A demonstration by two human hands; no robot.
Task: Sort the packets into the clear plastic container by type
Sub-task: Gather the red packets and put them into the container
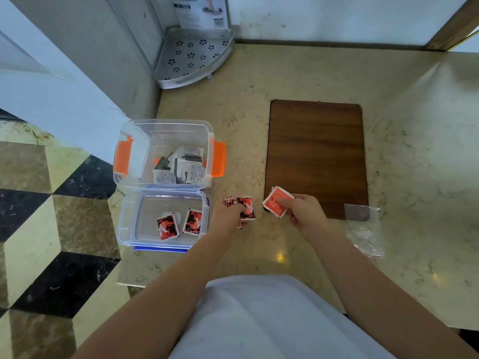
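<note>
A clear plastic container [129,141] with orange latches stands on the counter and holds several white and dark packets [181,164]. In front of it lies a shallower clear container [129,218] with two red-and-black packets [178,224] inside. My left hand [228,216] grips a bunch of red-and-black packets [246,206] just right of the shallow container. My right hand [303,211] pinches a small stack of red packets [276,202] at the near left corner of the wooden board.
A brown wooden board [316,151] lies on the marble counter [259,255]. An empty zip bag [365,229] rests at its near right corner. A white corner shelf [194,55] leans at the back. The counter's left edge drops to a tiled floor [51,229].
</note>
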